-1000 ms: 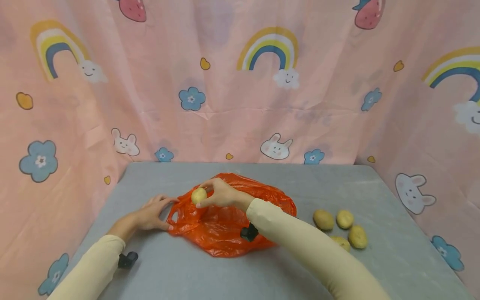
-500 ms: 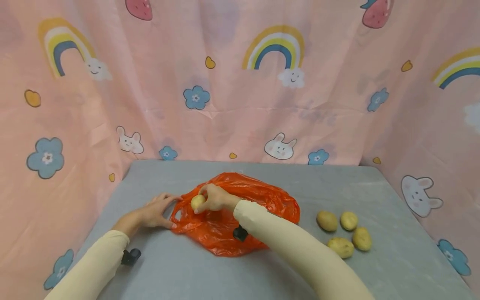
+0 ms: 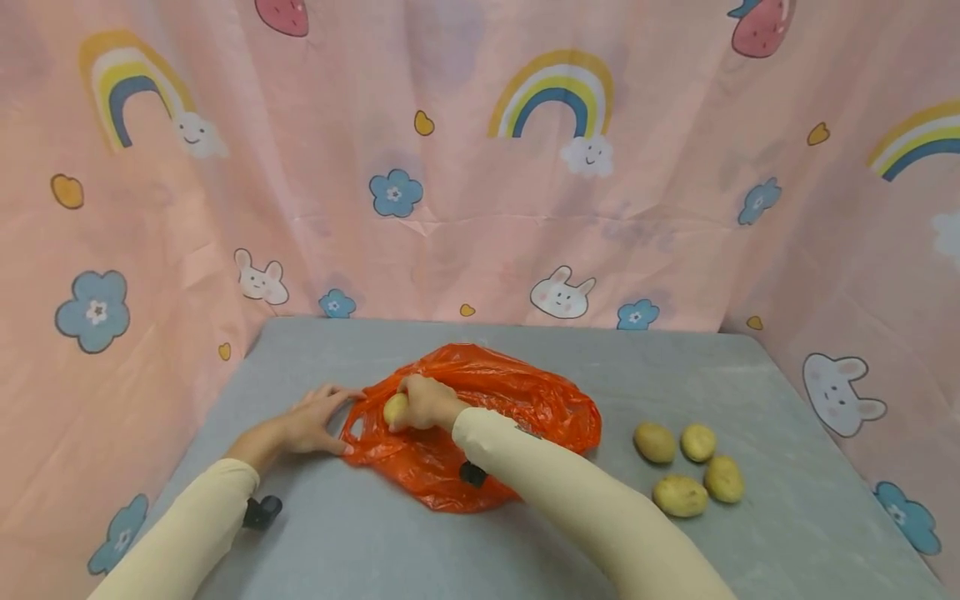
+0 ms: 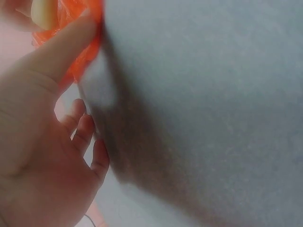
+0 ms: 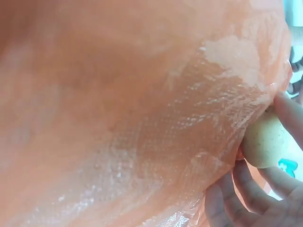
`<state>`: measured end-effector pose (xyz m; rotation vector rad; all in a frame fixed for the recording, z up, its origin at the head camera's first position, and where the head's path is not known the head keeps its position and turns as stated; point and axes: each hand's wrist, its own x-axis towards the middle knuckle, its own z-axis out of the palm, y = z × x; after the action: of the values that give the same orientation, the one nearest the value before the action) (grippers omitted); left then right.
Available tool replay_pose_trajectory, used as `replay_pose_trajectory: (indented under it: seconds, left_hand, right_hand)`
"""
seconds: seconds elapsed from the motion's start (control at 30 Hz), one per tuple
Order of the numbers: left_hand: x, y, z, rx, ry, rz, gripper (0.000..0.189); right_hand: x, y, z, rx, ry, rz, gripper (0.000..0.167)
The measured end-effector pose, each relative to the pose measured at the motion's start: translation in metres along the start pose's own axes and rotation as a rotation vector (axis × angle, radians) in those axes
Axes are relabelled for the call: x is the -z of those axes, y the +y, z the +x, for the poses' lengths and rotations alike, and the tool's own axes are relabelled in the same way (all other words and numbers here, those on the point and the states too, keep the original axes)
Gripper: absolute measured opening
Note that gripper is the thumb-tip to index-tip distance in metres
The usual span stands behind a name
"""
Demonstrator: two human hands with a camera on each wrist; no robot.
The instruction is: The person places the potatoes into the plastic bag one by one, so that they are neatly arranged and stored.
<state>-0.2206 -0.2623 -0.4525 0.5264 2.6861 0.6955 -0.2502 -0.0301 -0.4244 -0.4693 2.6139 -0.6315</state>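
Note:
An orange-red plastic bag (image 3: pixel 558 408) lies spread and crumpled on the grey table. Over its left part my right hand (image 3: pixel 429 403) grips a pale yellow potato (image 3: pixel 394 411), the thumb and fingers around it. In the right wrist view the potato (image 5: pixel 265 142) sits between thumb and fingers, right against the bag's film (image 5: pixel 156 123). My left hand (image 3: pixel 306 423) rests at the bag's left end beside a handle hole, thumb and forefinger spread apart on its edge. Seen from the left wrist, the thumb (image 4: pixel 71 45) lies on the bag and the other fingers bend loosely.
Several potatoes (image 3: pixel 680 497) sit in a group on the table, right of the bag. A pink patterned curtain (image 3: pixel 465 225) hangs behind and along both sides of the grey table (image 3: pixel 360 542). Each wrist carries a small black camera (image 3: pixel 262 512).
My right hand has come down toward the bag with the potato, its forearm shifting left. The left hand has stayed at the bag's edge. The head view has shifted slightly.

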Motion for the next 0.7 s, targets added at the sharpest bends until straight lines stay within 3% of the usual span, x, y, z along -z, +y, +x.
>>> replay_pose_trajectory:
  seconds: [0.23,0.4,0.5,0.7]
  left_hand:
    - [0.002,0.001,-0.001,-0.008,0.004,-0.003,0.081]
    - [0.0,0.001,0.003,0.006,-0.004,-0.019,0.081]
    - [-0.005,-0.004,0.003,-0.02,0.014,-0.017,0.081]
    - [-0.006,-0.008,-0.001,-0.042,0.04,-0.044,0.081]
  right_hand:
    - [0.003,0.006,-0.005,0.037,-0.018,0.112,0.062]
    - [0.014,0.016,-0.008,0.073,-0.055,0.254,0.061]
    - [0.02,0.023,-0.01,0.081,-0.087,0.327,0.06]
    - [0.035,0.034,-0.018,0.099,-0.076,0.339,0.058]
